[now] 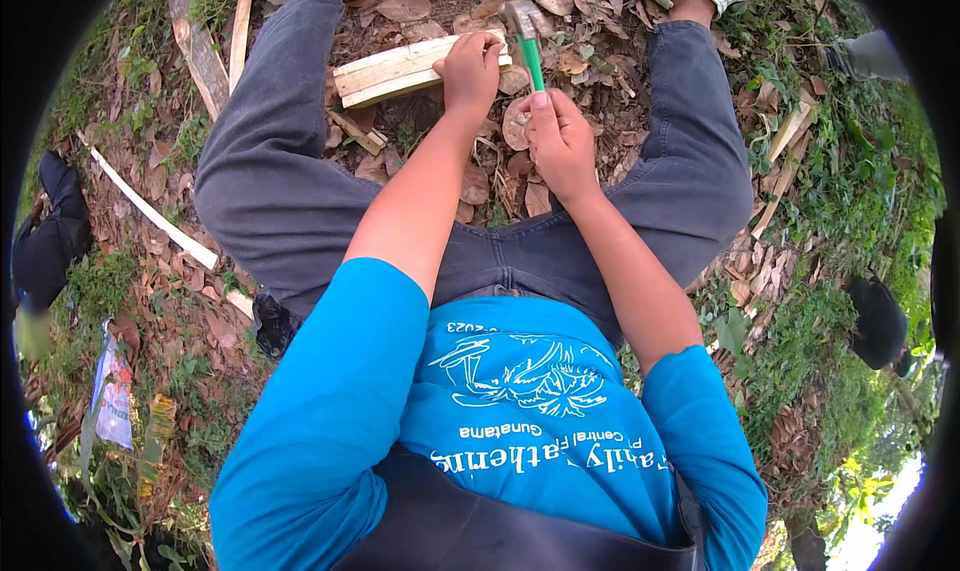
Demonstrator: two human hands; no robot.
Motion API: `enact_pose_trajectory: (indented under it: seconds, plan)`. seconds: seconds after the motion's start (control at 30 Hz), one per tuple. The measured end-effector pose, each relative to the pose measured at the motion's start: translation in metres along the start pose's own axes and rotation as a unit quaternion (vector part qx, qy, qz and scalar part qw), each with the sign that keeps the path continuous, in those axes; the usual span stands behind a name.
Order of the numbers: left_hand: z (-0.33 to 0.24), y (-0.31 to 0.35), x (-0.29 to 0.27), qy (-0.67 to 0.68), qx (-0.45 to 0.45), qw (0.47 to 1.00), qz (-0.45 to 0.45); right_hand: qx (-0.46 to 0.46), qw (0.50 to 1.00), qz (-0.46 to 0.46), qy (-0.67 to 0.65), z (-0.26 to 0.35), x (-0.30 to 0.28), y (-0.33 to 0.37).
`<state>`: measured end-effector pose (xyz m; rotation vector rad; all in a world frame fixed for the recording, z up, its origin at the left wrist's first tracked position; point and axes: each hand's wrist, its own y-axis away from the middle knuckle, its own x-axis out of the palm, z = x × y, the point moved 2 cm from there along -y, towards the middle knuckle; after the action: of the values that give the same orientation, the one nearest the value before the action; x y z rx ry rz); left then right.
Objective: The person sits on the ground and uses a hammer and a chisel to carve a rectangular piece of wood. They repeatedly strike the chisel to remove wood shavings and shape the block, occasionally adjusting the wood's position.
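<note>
My left hand is closed round the right end of a pale wooden piece, which looks like several strips or boards stacked together. It lies between my legs, just above the leafy ground. My right hand grips a claw hammer by its green handle, thumb laid along it. The metal head points away from me, up and to the right of the wood's end, and apart from it. Whether a nail sits under my left fingers cannot be made out.
A short wood offcut lies below the wooden piece. A weathered plank and a curved pale strip are on the left, split wood on the right. A dark bag-like thing and a plastic wrapper lie far left.
</note>
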<state>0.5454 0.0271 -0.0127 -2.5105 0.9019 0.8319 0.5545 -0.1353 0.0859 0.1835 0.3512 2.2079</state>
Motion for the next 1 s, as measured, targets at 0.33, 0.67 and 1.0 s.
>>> enact_pose_trajectory:
  seconds: [0.33, 0.67, 1.0]
  plan:
    - [0.002, 0.001, 0.001, -0.005, 0.005, 1.0, 0.002, 0.033, 0.999, 0.004, 0.018, -0.016, -0.003, -0.006]
    - [0.001, -0.002, 0.001, -0.009, 0.01, 1.0, 0.007, 0.032, 0.997, -0.032, 0.061, -0.026, -0.006, -0.014]
    - [0.01, -0.013, -0.047, -0.159, 0.037, 0.983, 0.086, 0.017, 0.999, -0.018, 0.034, -0.043, -0.012, -0.009]
